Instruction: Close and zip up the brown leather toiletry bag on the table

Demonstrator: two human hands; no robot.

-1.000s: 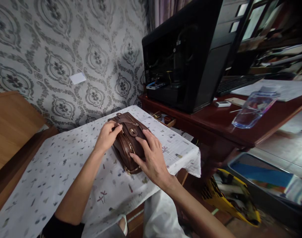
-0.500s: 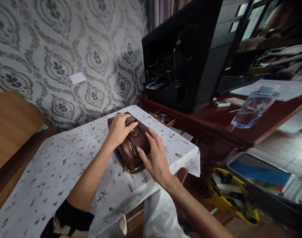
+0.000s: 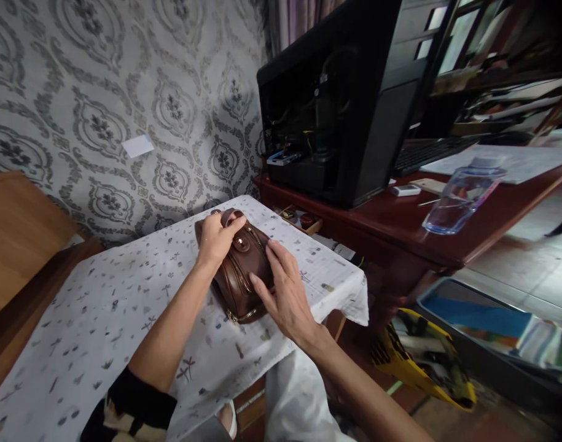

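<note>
Now the left hand (image 3: 216, 239) has moved to the bag handle (image 3: 227, 215).

readable text: none | yellow bag (image 3: 395, 361), below right of the left hand (image 3: 220, 236)'s grip: black marks, illegible | clear bottle (image 3: 462, 197), right of that grip: pinkish marking, too blurred

Smooth, softly glossy brown leather-look bag (image 3: 255, 261) — shiny metal zips — on matt printed cloth (image 3: 124, 307)
</note>
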